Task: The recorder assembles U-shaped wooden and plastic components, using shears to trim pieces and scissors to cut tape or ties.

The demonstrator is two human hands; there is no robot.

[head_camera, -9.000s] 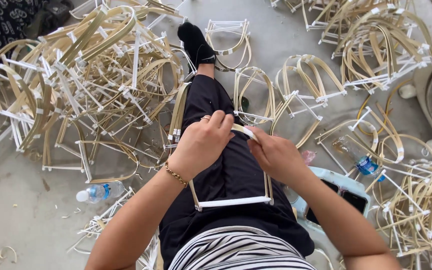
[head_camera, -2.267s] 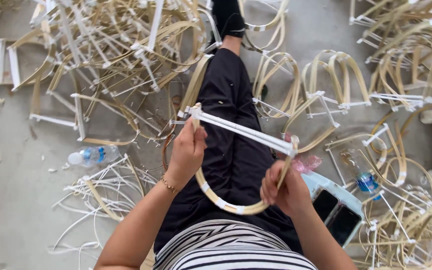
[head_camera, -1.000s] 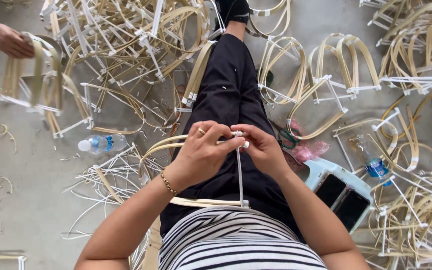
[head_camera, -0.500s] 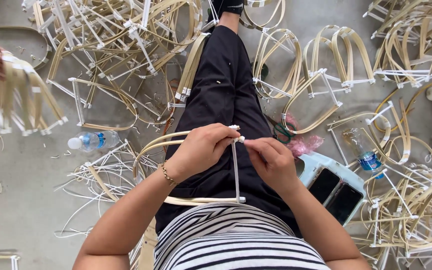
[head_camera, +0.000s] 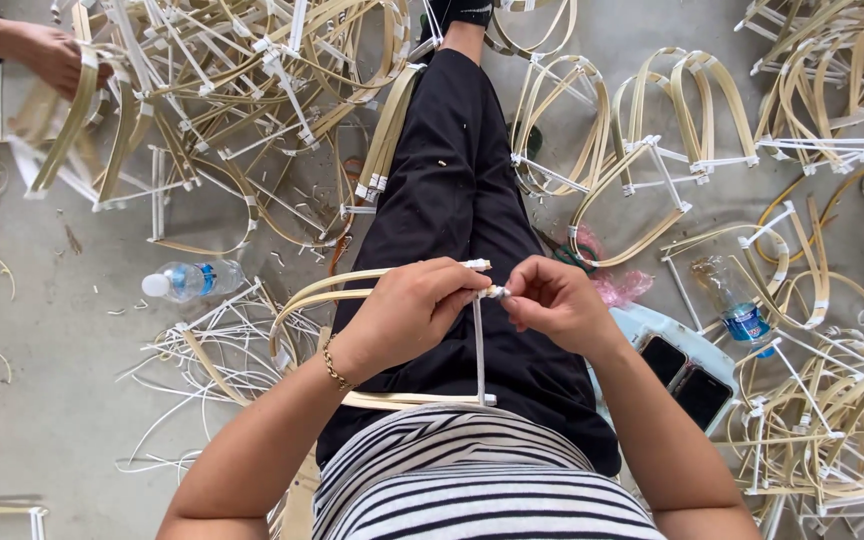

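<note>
At centre frame, over the lap, the left hand [head_camera: 407, 310] pinches the upper corner of a bent bamboo frame [head_camera: 327, 296], while the right hand [head_camera: 557, 300], which half a second ago sat lower and further right, has closed in, its grip pressed on the white binding strip [head_camera: 479, 345]; the tie appears nearly cinched.

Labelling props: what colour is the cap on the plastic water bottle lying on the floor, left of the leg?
White, clearest in the head view: clear plastic water bottle.
</note>
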